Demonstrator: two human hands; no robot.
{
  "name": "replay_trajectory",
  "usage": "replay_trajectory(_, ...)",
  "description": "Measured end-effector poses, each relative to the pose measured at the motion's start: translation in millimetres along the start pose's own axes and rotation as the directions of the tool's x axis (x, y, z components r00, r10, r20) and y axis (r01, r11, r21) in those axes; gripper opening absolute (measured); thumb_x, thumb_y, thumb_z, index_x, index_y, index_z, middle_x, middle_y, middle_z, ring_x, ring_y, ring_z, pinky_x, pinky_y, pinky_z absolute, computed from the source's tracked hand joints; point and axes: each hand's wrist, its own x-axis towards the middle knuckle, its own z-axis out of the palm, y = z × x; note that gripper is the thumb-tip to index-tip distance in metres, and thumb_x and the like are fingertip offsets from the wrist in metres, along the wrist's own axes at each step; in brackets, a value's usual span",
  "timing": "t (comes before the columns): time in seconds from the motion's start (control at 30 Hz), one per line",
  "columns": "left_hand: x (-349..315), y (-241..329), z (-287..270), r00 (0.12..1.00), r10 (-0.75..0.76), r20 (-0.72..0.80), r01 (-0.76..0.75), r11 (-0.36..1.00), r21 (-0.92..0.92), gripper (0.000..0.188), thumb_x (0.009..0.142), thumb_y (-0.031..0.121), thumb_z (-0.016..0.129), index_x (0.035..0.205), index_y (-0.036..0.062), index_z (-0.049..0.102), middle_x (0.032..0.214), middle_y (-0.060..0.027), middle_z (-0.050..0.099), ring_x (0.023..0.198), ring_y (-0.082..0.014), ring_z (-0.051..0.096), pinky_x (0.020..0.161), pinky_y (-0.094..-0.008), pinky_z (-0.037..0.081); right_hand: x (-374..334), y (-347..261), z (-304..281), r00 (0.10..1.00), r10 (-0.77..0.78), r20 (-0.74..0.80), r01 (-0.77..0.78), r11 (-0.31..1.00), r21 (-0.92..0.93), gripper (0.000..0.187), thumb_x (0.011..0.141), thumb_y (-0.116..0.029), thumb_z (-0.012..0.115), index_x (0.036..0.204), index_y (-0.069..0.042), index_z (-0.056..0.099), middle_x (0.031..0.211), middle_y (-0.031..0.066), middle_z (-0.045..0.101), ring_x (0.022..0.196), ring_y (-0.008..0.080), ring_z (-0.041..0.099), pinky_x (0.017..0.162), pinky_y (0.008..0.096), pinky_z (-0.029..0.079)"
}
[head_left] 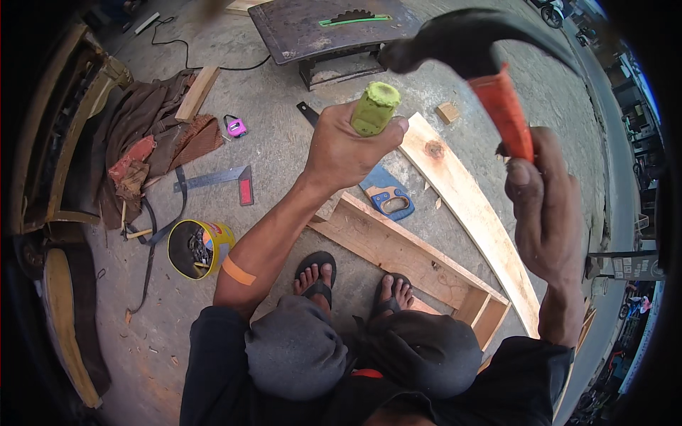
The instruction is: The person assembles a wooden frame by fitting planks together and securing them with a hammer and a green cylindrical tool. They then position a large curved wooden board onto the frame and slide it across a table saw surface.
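My left hand (pixel 348 142) is closed around a chisel (pixel 376 110) with a green handle, its top end battered and facing up; the fist hides its blade. Raised at the upper right, a claw hammer (pixel 497 92) with a black head and red handle is gripped in my right hand (pixel 543 206). The hammer head is slightly blurred and apart from the chisel. Below the hands lies a narrow wooden frame (pixel 398 241) of joined boards, running diagonally past my feet. A handsaw (pixel 389 195) with a blue and tan handle lies beside it, its blade partly hidden by my left hand.
A long plank (pixel 469 199) and a small wood block (pixel 448 112) lie right. Left are a yellow bucket (pixel 177 248) of metal pieces, a try square (pixel 213 177), a pink tape measure (pixel 234 126) and brown cloth (pixel 156 106). A saw table (pixel 305 35) stands ahead.
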Motion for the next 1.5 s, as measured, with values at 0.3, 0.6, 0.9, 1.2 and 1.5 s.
replay_trajectory(0.3, 8, 1, 7, 0.997, -0.080, 0.015, 0.079, 0.997, 0.015, 0.025, 0.092, 0.023, 0.075, 0.079, 0.0024, 0.070, 0.065, 0.0030, 0.063, 0.061, -0.0043, 0.054, 0.056, -0.0263, 0.044, 15, 8, -23, 1.000, -0.012, -0.008, 0.014, 0.986, 0.167, 0.038, 0.111, -0.040, 0.041, 0.104, -0.006, 0.056, 0.064, -0.0013, 0.041, 0.047, 0.0082, 0.035, 0.046, 0.0278, 0.033)
replay_trajectory(0.6, 15, -32, 7, 0.987, -0.160, 0.004, 0.159, 0.984, -0.080, 0.028, 0.094, 0.017, 0.073, 0.070, 0.0122, 0.057, 0.062, 0.0054, 0.051, 0.050, -0.0036, 0.042, 0.045, -0.0238, 0.032, -2, 15, -39, 0.946, 0.198, -0.258, -0.067, 0.894, 0.442, 0.045, 0.110, -0.044, 0.041, 0.116, -0.002, 0.059, 0.059, -0.0039, 0.042, 0.041, 0.0015, 0.030, 0.037, 0.0199, 0.025)
replay_trajectory(0.9, 20, 8, 5, 0.991, -0.136, -0.010, 0.134, 0.982, -0.132, 0.024, 0.094, 0.010, 0.070, 0.076, 0.0104, 0.055, 0.058, 0.0062, 0.041, 0.046, -0.0029, 0.033, 0.041, -0.0229, 0.022, -38, 79, 10, 0.914, 0.342, -0.218, -0.213, 0.862, 0.460, 0.044, 0.111, -0.040, 0.043, 0.117, 0.001, 0.058, 0.061, -0.0065, 0.042, 0.045, -0.0001, 0.032, 0.042, 0.0200, 0.023)
replay_trajectory(1.2, 20, 6, 8, 0.984, -0.177, -0.002, 0.175, 0.976, -0.128, 0.023, 0.092, 0.011, 0.071, 0.075, 0.0095, 0.056, 0.058, 0.0053, 0.043, 0.046, -0.0031, 0.034, 0.042, -0.0234, 0.023, -41, 90, 13, 0.914, 0.393, -0.106, -0.309, 0.839, 0.447, 0.042, 0.110, -0.038, 0.045, 0.115, 0.001, 0.059, 0.064, -0.0063, 0.042, 0.048, 0.0000, 0.033, 0.044, 0.0204, 0.024)
replay_trajectory(1.5, 18, 10, 20, 0.987, -0.144, 0.065, 0.142, 0.989, 0.038, 0.024, 0.093, 0.018, 0.073, 0.074, 0.0078, 0.061, 0.058, 0.0049, 0.053, 0.051, -0.0039, 0.046, 0.046, -0.0244, 0.035, -24, 54, -42, 0.936, 0.274, -0.219, 0.020, 0.582, 0.813, 0.045, 0.111, -0.044, 0.033, 0.101, -0.006, 0.054, 0.060, -0.0016, 0.042, 0.042, 0.0039, 0.037, 0.034, 0.0209, 0.028)
